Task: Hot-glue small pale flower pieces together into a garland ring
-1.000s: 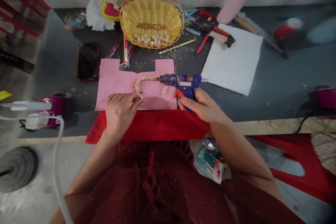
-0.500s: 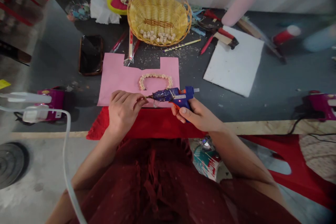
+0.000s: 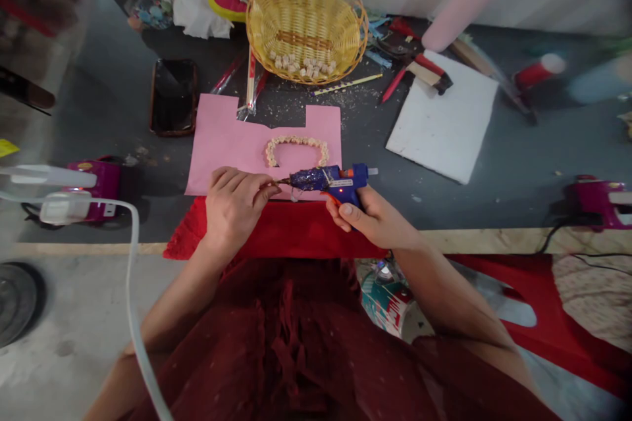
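My right hand (image 3: 368,216) is wrapped round the handle of a blue glue gun (image 3: 316,179), its fingers at the orange trigger. The gun's nozzle points left and meets the fingertips of my left hand (image 3: 234,205), which are pinched together on something too small to make out. Just beyond the gun, a curved row of small cream pieces (image 3: 296,140) lies on a pink sheet (image 3: 217,138). Farther back, a yellow wicker basket (image 3: 306,13) holds several small pale pieces.
A dark tray-like object (image 3: 172,97) lies at the left, near a purple power socket (image 3: 99,187) with a white cable. A white board (image 3: 444,125) is on the right. Red cloth (image 3: 306,230) hangs at the table's front edge. A pink bottle (image 3: 469,6) stands at the back.
The whole view has shifted slightly, so the basket and sheet appear a little farther right. Both hands keep nearly the same pose, with the nozzle still at my left fingertips.
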Motion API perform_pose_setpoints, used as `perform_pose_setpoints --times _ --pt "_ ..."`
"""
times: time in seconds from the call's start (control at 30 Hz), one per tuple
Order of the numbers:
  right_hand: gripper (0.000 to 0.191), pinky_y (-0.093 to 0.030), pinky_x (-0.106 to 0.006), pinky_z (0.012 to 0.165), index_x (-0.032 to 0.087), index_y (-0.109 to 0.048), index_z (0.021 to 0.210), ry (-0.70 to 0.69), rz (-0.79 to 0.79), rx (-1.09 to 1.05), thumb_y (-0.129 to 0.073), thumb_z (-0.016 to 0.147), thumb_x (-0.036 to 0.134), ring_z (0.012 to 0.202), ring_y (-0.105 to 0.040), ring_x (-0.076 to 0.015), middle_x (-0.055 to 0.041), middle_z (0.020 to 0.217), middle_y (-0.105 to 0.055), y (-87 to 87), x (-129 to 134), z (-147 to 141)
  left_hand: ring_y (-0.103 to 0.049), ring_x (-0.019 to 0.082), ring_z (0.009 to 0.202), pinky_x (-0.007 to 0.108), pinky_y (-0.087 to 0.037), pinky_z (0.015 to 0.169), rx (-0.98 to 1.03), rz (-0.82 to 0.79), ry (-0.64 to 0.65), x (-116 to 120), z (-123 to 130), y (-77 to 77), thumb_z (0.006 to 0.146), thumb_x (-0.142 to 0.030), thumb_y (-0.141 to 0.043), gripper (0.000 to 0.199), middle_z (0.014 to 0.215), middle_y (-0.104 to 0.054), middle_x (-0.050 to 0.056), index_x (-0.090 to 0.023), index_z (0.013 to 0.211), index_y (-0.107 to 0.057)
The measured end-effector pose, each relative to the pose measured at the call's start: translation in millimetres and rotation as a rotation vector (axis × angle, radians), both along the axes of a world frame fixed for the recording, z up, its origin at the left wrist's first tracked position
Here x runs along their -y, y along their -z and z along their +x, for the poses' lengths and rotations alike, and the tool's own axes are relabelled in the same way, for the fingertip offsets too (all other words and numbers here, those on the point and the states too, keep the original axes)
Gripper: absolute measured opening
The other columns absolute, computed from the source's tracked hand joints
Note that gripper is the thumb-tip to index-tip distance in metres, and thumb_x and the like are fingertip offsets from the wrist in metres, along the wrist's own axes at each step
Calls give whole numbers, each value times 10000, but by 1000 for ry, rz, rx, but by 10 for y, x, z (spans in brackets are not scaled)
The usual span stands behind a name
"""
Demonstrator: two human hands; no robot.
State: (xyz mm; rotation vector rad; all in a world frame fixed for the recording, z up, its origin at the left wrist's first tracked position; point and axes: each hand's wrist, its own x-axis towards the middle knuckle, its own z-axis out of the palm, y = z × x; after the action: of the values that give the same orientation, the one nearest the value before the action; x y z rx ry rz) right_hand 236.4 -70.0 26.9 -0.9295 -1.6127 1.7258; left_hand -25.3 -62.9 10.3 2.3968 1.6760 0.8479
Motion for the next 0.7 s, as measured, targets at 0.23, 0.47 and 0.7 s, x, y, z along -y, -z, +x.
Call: perform_pose_setpoints --times 0.23,0.47,0.7 --pt "261 -407 -272 551 202 -494 982 19 -10 -31 -510 990 463 581 -467 -80 18 783 -508 7 23 -7 -688 221 779 393 -475 833 0 8 -7 0 5 -10 944 -401 -608 211 811 -765 22 -248 832 -700" --pt "269 -398 -283 558 202 -496 958 18 -23 -35 -511 989 469 582 -453 -84 19 764 -503 -12 22 -5 -673 213 779 387 -469 852 20 51 36 7 16 -24 946 -387 -610 185 806 -762 13 -252 854 -697" --pt "265 -397 -279 550 205 -491 948 11 -11 -49 -504 994 466 568 -444 -83 31 725 -497 1 28 0 -673 212 777 382 -473 855 7 71 54 7 17 -26 942 -350 -621 150 807 -762 17 -241 868 -692"
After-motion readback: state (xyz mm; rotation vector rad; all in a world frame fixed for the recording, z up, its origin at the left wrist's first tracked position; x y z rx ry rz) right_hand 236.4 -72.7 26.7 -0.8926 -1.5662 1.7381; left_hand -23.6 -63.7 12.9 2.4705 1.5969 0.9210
